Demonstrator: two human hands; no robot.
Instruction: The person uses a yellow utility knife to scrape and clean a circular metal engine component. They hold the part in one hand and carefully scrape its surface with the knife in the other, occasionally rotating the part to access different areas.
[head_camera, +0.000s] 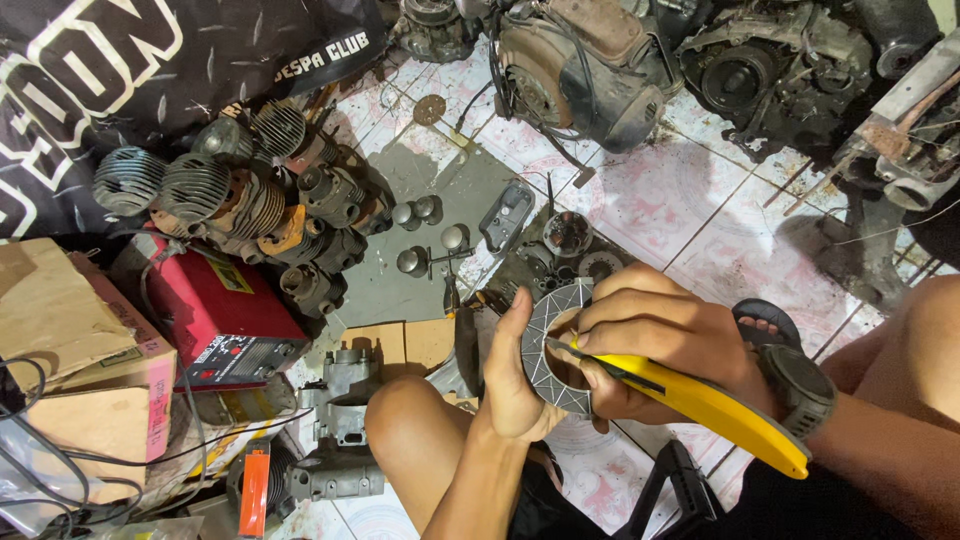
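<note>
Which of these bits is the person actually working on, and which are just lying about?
In hand:
left hand
right hand
grey ring-shaped metal disc
yellow-handled utility knife

Lying about:
red metal box
finned grey engine cylinders
brown cardboard box

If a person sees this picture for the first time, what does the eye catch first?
At centre, the left hand holds a grey ring-shaped disc while the right hand works on it with a yellow-handled cutter. At left, finned engine cylinders lie piled above a red machine box.
</note>
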